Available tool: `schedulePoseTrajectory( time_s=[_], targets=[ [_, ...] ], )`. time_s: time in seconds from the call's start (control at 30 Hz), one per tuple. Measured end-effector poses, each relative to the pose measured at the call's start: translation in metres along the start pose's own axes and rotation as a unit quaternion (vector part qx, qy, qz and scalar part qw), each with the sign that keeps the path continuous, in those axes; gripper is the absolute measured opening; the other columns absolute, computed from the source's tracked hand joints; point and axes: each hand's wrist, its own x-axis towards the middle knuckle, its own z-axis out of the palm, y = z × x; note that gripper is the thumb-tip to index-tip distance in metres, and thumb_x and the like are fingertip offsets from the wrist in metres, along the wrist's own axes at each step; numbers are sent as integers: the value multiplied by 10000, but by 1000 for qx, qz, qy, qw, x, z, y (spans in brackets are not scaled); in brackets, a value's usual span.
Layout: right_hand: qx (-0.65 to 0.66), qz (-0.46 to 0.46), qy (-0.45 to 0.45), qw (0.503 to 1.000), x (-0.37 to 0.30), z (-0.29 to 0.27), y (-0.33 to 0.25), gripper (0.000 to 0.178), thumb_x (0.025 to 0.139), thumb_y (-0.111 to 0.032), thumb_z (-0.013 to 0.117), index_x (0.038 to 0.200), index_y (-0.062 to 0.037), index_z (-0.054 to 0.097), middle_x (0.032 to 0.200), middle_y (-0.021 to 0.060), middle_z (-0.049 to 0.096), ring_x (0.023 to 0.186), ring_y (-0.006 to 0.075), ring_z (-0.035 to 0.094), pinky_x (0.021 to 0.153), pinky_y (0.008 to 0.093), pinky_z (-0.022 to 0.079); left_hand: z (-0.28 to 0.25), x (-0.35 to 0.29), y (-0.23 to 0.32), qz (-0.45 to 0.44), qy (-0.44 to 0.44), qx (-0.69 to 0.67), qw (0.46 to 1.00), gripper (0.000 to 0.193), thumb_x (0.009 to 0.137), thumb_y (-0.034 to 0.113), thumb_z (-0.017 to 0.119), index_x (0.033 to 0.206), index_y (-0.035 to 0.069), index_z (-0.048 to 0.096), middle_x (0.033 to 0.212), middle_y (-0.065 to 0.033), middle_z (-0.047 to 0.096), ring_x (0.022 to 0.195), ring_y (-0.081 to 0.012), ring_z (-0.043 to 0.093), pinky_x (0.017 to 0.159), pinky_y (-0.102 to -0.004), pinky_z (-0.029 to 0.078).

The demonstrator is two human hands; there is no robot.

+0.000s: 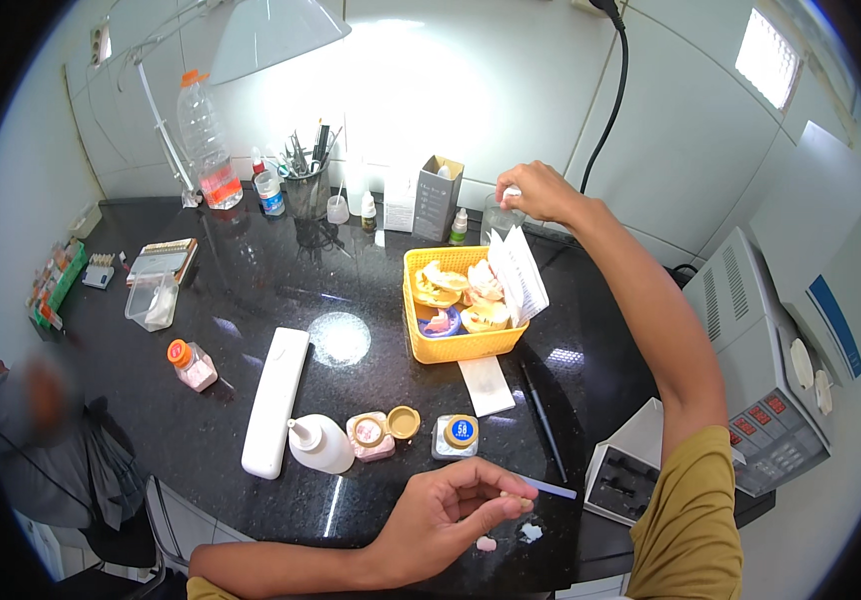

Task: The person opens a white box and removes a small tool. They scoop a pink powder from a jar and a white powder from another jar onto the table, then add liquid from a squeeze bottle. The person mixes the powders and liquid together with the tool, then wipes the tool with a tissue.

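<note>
My left hand (451,515) is closed near the front edge of the black countertop. A small tan piece (521,500) is pinched between its thumb and fingertips; its kind is too small to make out. Just beyond it lies a flat pale-blue strip (551,488). On the counter below the fingers are a pink lump (487,544) and a little white crumbly material (531,533). My right arm reaches to the back, where my right hand (543,192) is closed on a small white thing (513,191), over a clear glass jar (499,220). The fingers partly hide that white thing.
A yellow basket (466,347) holding dental casts stands mid-counter. Jars, including an open pink-filled one (371,440), a white squeeze bottle (321,445) and a black pen-like tool (546,425) lie nearer. A machine (751,340) stands right; a person (51,430) is at left.
</note>
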Motion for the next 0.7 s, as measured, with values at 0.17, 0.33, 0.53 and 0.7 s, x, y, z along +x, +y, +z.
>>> schedulePoseTrajectory(
  time_s=[0.17,0.33,0.53,0.7],
  targets=[
    [-27,2,-17,1000,1,0,-5,127,888,-144,719,979,-80,778,890,138,773,863,317,738,815,423,563,2,0,7,-23,11,-4,1000,179,1015,87,659,1154,-25,643,1195,-140,701,1119,-170,694,978,-307,576],
    [-42,-3,9,999,1,5,3,126,906,-158,701,967,-75,772,897,155,767,880,328,737,823,433,563,0,-1,2,-5,5,-2,1000,208,1028,124,658,1181,-16,634,1186,-91,710,1129,-134,687,964,-263,557],
    [-47,-3,25,999,1,4,-4,129,917,-148,685,962,-53,761,910,154,770,878,329,737,820,438,564,2,0,5,11,16,-67,998,172,1030,59,626,1164,-47,607,1214,-156,671,1143,-197,690,984,-309,575],
    [-17,-9,30,999,1,5,2,142,929,-157,679,973,-43,749,900,173,761,866,351,729,813,456,561,3,-1,6,31,18,-53,998,155,1021,10,610,1161,-52,588,1249,-207,635,1138,-240,696,985,-343,594]
  ],
)
